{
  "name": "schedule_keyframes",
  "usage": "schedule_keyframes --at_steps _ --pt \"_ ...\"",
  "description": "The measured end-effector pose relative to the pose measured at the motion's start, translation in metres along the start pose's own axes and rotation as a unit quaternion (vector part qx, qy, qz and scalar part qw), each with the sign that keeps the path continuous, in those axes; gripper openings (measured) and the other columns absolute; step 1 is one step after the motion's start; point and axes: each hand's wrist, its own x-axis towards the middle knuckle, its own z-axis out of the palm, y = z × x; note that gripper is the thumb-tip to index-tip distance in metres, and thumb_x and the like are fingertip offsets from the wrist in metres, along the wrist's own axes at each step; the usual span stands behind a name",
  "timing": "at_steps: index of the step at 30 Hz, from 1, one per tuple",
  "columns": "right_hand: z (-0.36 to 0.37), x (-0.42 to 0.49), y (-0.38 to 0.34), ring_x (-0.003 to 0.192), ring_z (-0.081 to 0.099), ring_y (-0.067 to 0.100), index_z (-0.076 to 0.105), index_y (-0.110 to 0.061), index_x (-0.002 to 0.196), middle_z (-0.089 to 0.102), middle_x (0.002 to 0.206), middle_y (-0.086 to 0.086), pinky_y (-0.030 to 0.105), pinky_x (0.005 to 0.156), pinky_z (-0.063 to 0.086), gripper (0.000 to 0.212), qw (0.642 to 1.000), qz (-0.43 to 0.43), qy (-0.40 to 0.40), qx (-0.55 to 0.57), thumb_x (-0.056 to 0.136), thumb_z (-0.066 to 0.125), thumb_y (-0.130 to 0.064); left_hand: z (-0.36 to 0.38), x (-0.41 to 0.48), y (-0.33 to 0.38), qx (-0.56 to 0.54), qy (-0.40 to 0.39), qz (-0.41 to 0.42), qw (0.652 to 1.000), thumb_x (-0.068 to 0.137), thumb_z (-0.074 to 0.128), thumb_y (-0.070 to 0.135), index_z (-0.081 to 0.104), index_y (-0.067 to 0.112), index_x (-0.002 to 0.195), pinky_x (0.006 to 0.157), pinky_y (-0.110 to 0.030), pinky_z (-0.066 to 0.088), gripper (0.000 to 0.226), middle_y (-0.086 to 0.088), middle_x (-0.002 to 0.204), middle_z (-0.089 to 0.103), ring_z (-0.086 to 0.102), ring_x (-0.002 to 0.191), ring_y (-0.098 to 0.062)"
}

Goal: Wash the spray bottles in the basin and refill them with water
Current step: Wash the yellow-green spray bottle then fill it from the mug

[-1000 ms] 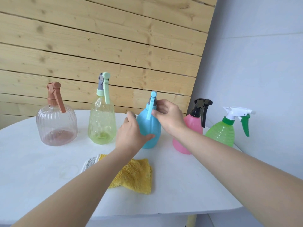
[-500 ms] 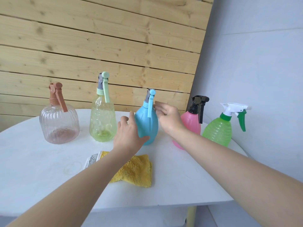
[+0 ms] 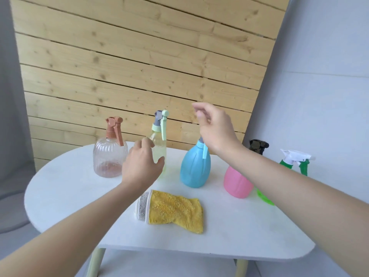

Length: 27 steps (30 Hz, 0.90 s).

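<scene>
Several spray bottles stand in a row on the white table: a clear pink one, a pale yellow-green one, a blue one, a pink one with a black head and a green one with a white head. My left hand hovers open in front of the yellow-green bottle, fingers spread, partly hiding it. My right hand is raised above the blue bottle's top, fingers loosely curled, holding nothing. My right forearm hides part of the pink and green bottles.
A yellow cloth with a grey-white edge lies on the table in front of the bottles. A wooden slat wall stands behind, a grey wall to the right. The table's front edge is near me. No basin shows.
Both hands have let go of the blue bottle. The left hand moved left toward the yellow-green bottle, the right hand rose above the blue one. The camera pulled back.
</scene>
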Motion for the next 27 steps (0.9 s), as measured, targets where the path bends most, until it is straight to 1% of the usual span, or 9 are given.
schedule_keyframes --at_steps 3,6,9,12,14,16,20,24,27 --pt "0.027 0.009 -0.013 0.118 0.053 0.017 0.041 -0.02 0.141 0.053 0.135 0.003 0.026 0.095 0.041 0.042 0.995 0.043 -0.091 -0.028 0.1 0.043 -0.029 -0.003 0.006 -0.01 0.016 0.001 -0.018 1.0 0.087 0.063 0.038 0.041 0.011 0.125 0.076 -0.037 0.041 0.052 -0.006 0.126 0.045 0.044 0.117 -0.027" --pt "0.055 0.015 -0.018 0.109 0.05 0.022 0.023 -0.021 0.148 0.053 0.119 0.001 0.027 0.079 0.035 0.058 0.983 0.096 -0.131 -0.084 0.097 0.043 -0.043 0.0 0.014 -0.018 0.016 -0.01 -0.027 0.999 0.086 0.063 0.043 0.035 0.01 0.134 0.084 -0.039 0.041 0.065 -0.007 0.133 0.041 0.039 0.126 -0.026" --pt "0.075 0.02 -0.015 0.107 0.053 0.028 0.033 -0.017 0.139 0.058 0.114 0.008 0.031 0.076 0.04 0.05 0.985 0.121 -0.102 -0.071 0.096 0.049 -0.035 0.007 0.02 -0.022 0.023 -0.046 -0.045 0.998 0.085 0.063 0.047 0.03 0.009 0.138 0.089 -0.04 0.041 0.073 -0.009 0.138 0.037 0.037 0.129 -0.028" --pt "0.087 0.02 -0.014 0.097 0.054 0.03 0.043 -0.012 0.11 0.054 0.1 0.009 0.033 0.071 0.042 0.02 0.988 0.111 -0.075 -0.083 0.094 0.052 -0.018 0.015 0.023 -0.026 0.02 -0.062 -0.067 0.996 0.088 0.061 0.044 0.034 0.007 0.134 0.087 -0.04 0.041 0.065 -0.013 0.133 0.043 0.045 0.122 -0.031" --pt "0.091 0.021 -0.011 0.094 0.058 0.03 0.043 -0.014 0.1 0.059 0.098 0.011 0.035 0.074 0.049 0.014 0.989 0.108 -0.064 -0.075 0.091 0.054 -0.014 0.02 0.024 -0.027 0.014 -0.062 -0.074 0.995 0.089 0.06 0.041 0.034 0.007 0.133 0.085 -0.04 0.042 0.061 -0.014 0.129 0.048 0.048 0.118 -0.033" --pt "0.092 0.021 -0.008 0.092 0.063 0.031 0.042 -0.019 0.095 0.064 0.096 0.014 0.039 0.079 0.054 0.015 0.991 0.113 -0.06 -0.044 0.089 0.054 -0.013 0.021 0.023 -0.026 0.012 -0.061 -0.071 0.996 0.089 0.06 0.041 0.033 0.007 0.133 0.084 -0.04 0.042 0.061 -0.013 0.129 0.049 0.05 0.118 -0.033" --pt "0.08 0.014 -0.012 0.081 0.067 0.033 0.043 -0.019 0.09 0.066 0.091 0.013 0.043 0.076 0.057 0.01 0.995 0.092 -0.037 0.005 0.087 0.051 -0.014 0.014 0.02 -0.02 0.004 -0.049 -0.04 0.998 0.087 0.061 0.039 0.029 0.008 0.136 0.083 -0.038 0.041 0.067 -0.01 0.137 0.043 0.049 0.119 -0.031" --pt "0.052 -0.004 -0.027 0.079 0.069 0.031 0.041 -0.028 0.081 0.069 0.079 0.008 0.049 0.077 0.056 0.016 0.996 0.068 0.003 0.065 0.084 0.05 -0.015 -0.007 0.015 -0.004 -0.019 -0.031 -0.02 0.999 0.082 0.066 0.045 0.026 0.008 0.139 0.088 -0.04 0.042 0.079 -0.008 0.142 0.04 0.044 0.125 -0.029" --pt "0.021 -0.019 -0.048 0.075 0.072 0.02 0.047 -0.021 0.093 0.071 0.074 0.001 0.045 0.08 0.057 0.015 0.99 0.066 0.001 0.124 0.09 0.051 -0.007 -0.027 0.005 0.012 -0.036 -0.018 0.002 0.999 0.078 0.07 0.049 0.025 0.009 0.143 0.088 -0.039 0.044 0.088 -0.007 0.143 0.039 0.044 0.125 -0.026"
